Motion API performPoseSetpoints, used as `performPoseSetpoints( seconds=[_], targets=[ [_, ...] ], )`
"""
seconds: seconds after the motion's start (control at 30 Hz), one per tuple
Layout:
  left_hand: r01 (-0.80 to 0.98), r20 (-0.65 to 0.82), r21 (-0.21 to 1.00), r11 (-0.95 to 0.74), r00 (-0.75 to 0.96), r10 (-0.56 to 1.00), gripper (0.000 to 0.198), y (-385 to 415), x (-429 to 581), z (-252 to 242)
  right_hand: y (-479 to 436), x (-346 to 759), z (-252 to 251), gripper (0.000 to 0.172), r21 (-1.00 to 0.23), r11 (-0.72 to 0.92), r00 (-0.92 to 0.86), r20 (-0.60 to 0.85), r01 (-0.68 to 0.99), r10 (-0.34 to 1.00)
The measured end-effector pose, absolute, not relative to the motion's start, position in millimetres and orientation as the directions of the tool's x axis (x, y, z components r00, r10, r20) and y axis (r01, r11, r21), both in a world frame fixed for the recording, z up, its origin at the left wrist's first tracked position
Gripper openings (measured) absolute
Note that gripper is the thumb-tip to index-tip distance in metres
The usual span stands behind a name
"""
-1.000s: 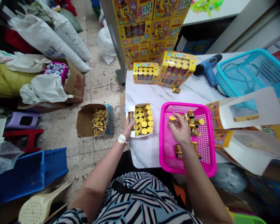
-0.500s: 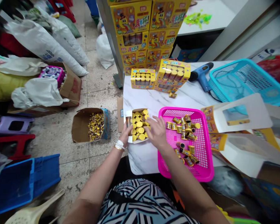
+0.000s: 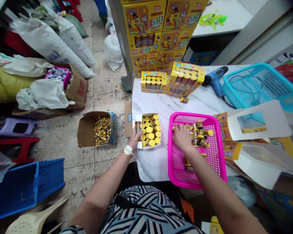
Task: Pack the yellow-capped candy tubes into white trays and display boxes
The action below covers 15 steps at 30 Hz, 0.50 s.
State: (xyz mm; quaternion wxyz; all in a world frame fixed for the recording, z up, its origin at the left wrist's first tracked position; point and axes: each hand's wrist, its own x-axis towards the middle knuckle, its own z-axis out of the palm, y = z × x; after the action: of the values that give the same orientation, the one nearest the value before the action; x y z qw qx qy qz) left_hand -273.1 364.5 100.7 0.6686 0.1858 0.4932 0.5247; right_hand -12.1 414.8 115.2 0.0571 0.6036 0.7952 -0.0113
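My left hand (image 3: pixel 135 139) grips the left side of an open carton (image 3: pixel 138 123) at the table's left edge. Rows of small yellow-lidded cups (image 3: pixel 150 130) stand upright in it, lids up. Over the pink basket (image 3: pixel 171 156), my right hand (image 3: pixel 182 136) is closed with its fingers curled down on small cups at the basket's left side; a bit of yellow shows by the fingertips, and the palm hides the rest. More brown-and-yellow cups (image 3: pixel 199 134) lie loose in the basket, on their sides and at angles.
Filled yellow display boxes (image 3: pixel 153 83) stand at the table's back, below a tall stack of boxes (image 3: pixel 146 19). A blue heat gun (image 3: pixel 216 81), a turquoise basket (image 3: pixel 261 73) and unfolded cartons (image 3: pixel 256 123) lie right. A cardboard box of cups (image 3: pixel 85 130) sits on the floor left.
My right hand has left the carton and moved right into the pink basket, onto the cups there. My left hand stays on the carton. The view has shifted slightly.
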Motion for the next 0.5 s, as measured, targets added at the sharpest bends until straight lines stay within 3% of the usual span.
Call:
performPoseSetpoints(
  seconds=[0.1,0.17,0.27,0.37,0.5],
  targets=[
    [-0.51,-0.481,0.764,0.395,-0.043,0.876,0.08,365.0,-274.0,98.9,420.4,-10.3,111.9,0.028,-0.144,0.258,-0.273,-0.093,0.955,0.958],
    [-0.527,-0.499,0.746,0.407,-0.037,0.866,0.081,364.9,-274.2,98.3,419.6,-4.5,114.1,0.026,-0.4,0.161,-0.195,-0.047,0.903,0.98],
    [-0.554,-0.514,0.72,0.418,-0.021,0.858,0.083,364.3,-274.1,98.4,415.8,-5.8,133.8,0.034,-0.736,-0.01,0.049,0.032,0.677,0.998],
    [-0.565,-0.51,0.717,0.408,-0.027,0.86,0.084,363.7,-273.9,99.0,418.3,-35.0,164.9,0.037,-0.805,0.06,0.103,0.148,0.591,0.984],
    [-0.562,-0.489,0.728,0.393,-0.023,0.872,0.082,363.7,-273.7,102.1,430.5,-97.5,182.1,0.03,-0.77,0.224,-0.099,0.206,0.597,0.973]
  ],
)
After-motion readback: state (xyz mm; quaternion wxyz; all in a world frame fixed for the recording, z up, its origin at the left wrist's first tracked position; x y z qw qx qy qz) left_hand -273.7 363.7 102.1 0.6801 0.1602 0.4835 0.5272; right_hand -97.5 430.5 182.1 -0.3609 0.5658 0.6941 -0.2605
